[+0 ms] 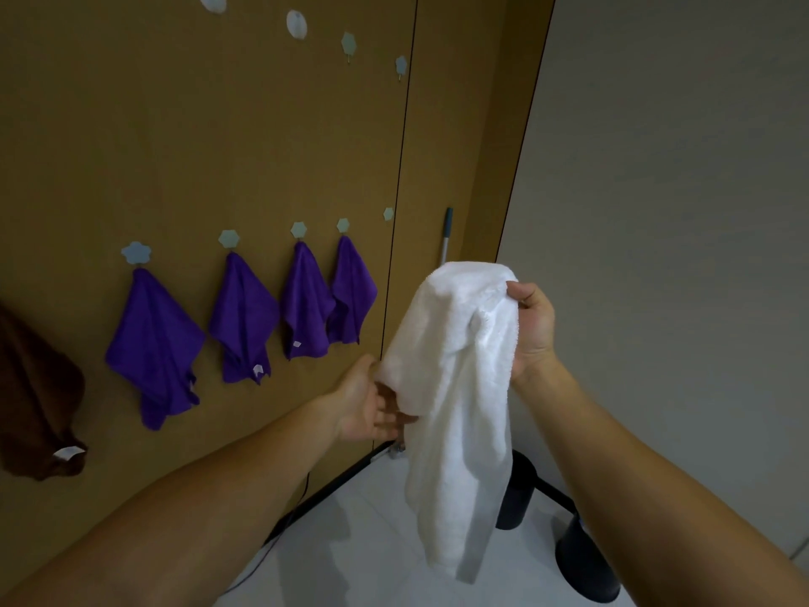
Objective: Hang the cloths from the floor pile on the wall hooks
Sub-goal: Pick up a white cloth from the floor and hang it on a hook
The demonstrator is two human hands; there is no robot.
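A white towel (455, 387) hangs in front of me, its lower end drooping toward the floor. My right hand (532, 326) grips its upper right edge, thumb over the cloth. My left hand (372, 400) holds the towel's lower left fold, fingers partly hidden under it. Several purple cloths (153, 343) hang on pale hooks along the brown wall (219, 146). One free hook (388, 213) sits at the right end of that row. More free hooks (348, 43) sit higher up. The floor pile is out of view.
A brown cloth (39, 400) hangs at the far left. A mop handle (445, 236) leans in the corner by the grey wall. Two dark cylinders (586, 558) stand on the white tiled floor, and a black cable (280, 532) runs along the wall base.
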